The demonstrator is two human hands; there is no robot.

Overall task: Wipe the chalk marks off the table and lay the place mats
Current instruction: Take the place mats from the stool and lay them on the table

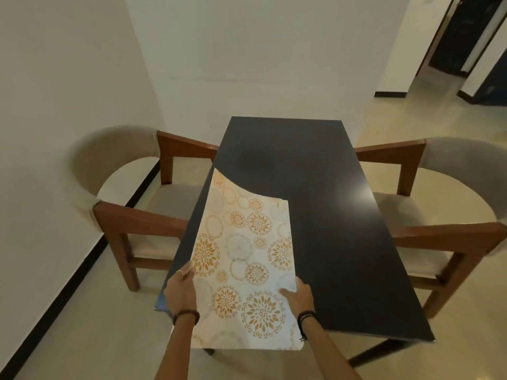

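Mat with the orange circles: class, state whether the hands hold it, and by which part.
Yes. Both hands hold the mat: left hand on its left edge, right hand on its right edge, both near the end closest to the person.

Place mat [244, 259]: white, orange and grey floral circles, held lengthwise above near-left part of bench [329, 215], far edge curling. Bench top dark, no chalk marks discernible.

Table [315, 187] between two chairs [131, 204]
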